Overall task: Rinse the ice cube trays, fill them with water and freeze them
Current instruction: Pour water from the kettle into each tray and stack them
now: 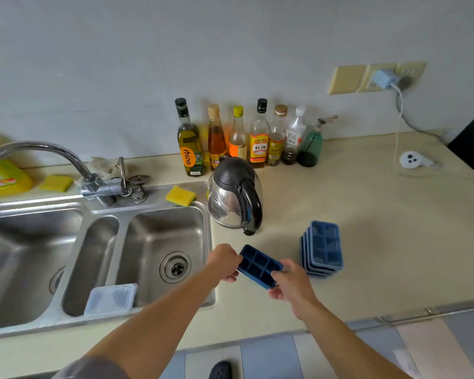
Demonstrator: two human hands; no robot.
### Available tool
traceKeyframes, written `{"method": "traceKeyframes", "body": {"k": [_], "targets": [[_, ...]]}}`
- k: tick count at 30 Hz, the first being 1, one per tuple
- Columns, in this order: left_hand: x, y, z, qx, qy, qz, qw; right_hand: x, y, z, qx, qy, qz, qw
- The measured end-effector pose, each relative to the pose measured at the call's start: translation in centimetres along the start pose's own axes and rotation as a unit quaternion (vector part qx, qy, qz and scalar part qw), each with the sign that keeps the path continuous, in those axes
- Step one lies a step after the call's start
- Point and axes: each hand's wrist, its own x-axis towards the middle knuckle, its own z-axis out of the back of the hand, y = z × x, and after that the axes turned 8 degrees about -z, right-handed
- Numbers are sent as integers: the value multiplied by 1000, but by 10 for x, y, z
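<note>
Pale kitchen counter (367, 214) under a white wall. Held just above it, between both hands: one dark blue ice cube tray (259, 266), open side up, tilted, square hollows showing. Gripped at its left end by the left hand (225, 262), fingers curled round the edge, knuckles up. Gripped at its right end by the right hand (290, 283), fingers curled round that end too. Both hands touching the tray, kept apart from each other by its length.

Just right of the right hand and a little beyond it, on the counter: a stack of lighter blue trays (323, 248), untouched. Straight beyond the left hand, near: a steel kettle (234, 192) with a black handle. Left of the left hand: a steel sink (148, 231), its right basin nearest. Left of the left forearm, at the sink's near edge: a clear plastic container (111, 298). Well beyond and left of both hands: a curved tap (39, 151) and a yellow sponge (180, 196) on the sink's back rim. Far beyond the hands, against the wall: a row of bottles (257, 135). Far off to the right of the right hand: a round white gadget (411, 159) on a cord.
</note>
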Motion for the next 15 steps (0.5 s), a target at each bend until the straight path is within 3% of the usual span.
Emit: {"method": "traceKeyframes", "body": {"k": [15], "targets": [[-22, -14, -28, 36, -54, 45, 997, -2, -5, 30, -53, 37, 28, 997]]}}
